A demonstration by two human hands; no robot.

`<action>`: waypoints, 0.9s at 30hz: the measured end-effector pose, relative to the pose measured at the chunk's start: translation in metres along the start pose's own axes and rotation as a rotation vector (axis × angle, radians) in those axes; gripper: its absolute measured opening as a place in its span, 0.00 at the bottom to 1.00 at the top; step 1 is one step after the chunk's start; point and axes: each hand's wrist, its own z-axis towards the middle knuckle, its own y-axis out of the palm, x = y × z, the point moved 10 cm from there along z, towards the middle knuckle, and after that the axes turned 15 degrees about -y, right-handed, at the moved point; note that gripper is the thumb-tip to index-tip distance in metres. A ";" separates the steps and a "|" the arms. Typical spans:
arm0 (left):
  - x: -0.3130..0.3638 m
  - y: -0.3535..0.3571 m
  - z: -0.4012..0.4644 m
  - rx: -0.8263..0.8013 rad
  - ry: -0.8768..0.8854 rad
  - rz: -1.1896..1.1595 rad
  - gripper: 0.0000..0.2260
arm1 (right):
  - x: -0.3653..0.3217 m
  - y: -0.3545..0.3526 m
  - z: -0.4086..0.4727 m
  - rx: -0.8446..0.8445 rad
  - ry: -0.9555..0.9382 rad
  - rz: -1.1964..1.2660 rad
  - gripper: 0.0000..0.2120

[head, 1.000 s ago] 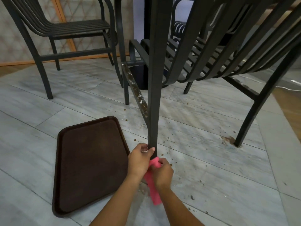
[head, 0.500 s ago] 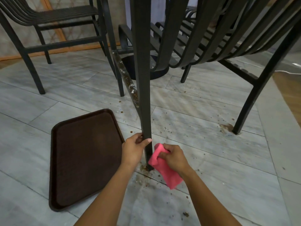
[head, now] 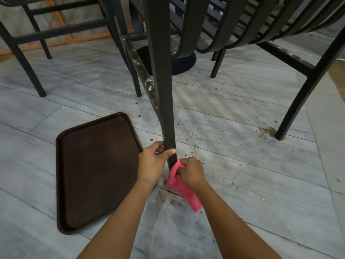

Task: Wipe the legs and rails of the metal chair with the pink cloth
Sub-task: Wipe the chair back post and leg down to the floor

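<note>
Floor (head: 242, 165): laid in long pale grey planks with a streaked, marble-like grain; thin dark seams are seen between the planks.
Metal chair (head: 233, 25): built of dark, matte flat bars; the seat is formed of curved slats that bend down at the front edge, and it is carried on straight square-section legs.
Second chair (head: 22, 40): of the same dark metal, placed at the upper left, well apart from the hands.
Tray (head: 97, 171): a brown rectangular tray with rounded corners and a low raised rim is laid flat on the floor, just left of the near leg; its surface is finely textured.
Near leg (head: 164, 90): a flat-faced dark bar, tapered toward the floor and slightly tilted.
Side rail (head: 143, 79): joined to the near leg from behind; it is crusted with pale and brown specks.
Pink cloth (head: 183, 189): soft and bunched, pressed against the lower end of the near leg on its right side; a loose tail hangs down to the floor.
Left hand (head: 151, 161): its fingers and thumb are curled round the near leg just above the cloth.
Right hand (head: 192, 171): the cloth is gripped in its closed fingers, right beside the leg.
Crumbs (head: 168, 199): brown grit is scattered on the floor round the leg's foot, with a brown smear at the far right leg (head: 308, 90).
</note>
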 end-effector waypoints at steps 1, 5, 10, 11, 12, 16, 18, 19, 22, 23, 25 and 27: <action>0.001 0.000 0.000 0.001 0.004 0.001 0.13 | 0.007 0.005 0.001 -0.034 0.027 -0.012 0.11; 0.001 0.000 -0.001 -0.001 0.002 -0.003 0.12 | 0.029 0.022 0.003 -0.115 0.108 -0.007 0.12; 0.003 -0.001 -0.002 0.005 -0.001 0.005 0.13 | 0.036 0.029 -0.002 -0.110 0.110 -0.017 0.12; 0.003 -0.002 -0.003 0.007 0.003 0.007 0.13 | 0.037 0.030 -0.003 -0.104 0.111 -0.016 0.13; 0.004 -0.002 -0.003 0.008 0.006 0.006 0.14 | 0.038 0.032 -0.004 -0.103 0.117 -0.014 0.13; 0.003 -0.001 -0.004 0.008 -0.005 -0.007 0.14 | 0.041 0.034 -0.008 -0.107 0.141 -0.002 0.15; 0.003 0.001 -0.004 -0.005 -0.010 -0.007 0.13 | 0.041 0.034 -0.012 -0.108 0.154 0.025 0.14; 0.003 0.001 -0.004 -0.010 -0.010 -0.003 0.13 | 0.042 0.034 -0.013 -0.106 0.159 0.042 0.12; 0.002 0.003 -0.005 -0.025 -0.005 0.001 0.14 | 0.043 0.029 -0.024 -0.101 0.172 0.075 0.13; 0.001 0.004 -0.005 -0.033 -0.002 0.007 0.15 | 0.045 0.025 -0.028 -0.087 0.174 0.087 0.13; -0.004 0.004 -0.004 -0.035 -0.011 0.023 0.17 | 0.049 0.017 -0.035 -0.069 0.188 0.098 0.13; -0.014 0.002 -0.002 -0.025 -0.052 0.035 0.18 | 0.050 0.009 -0.041 -0.074 0.199 0.078 0.11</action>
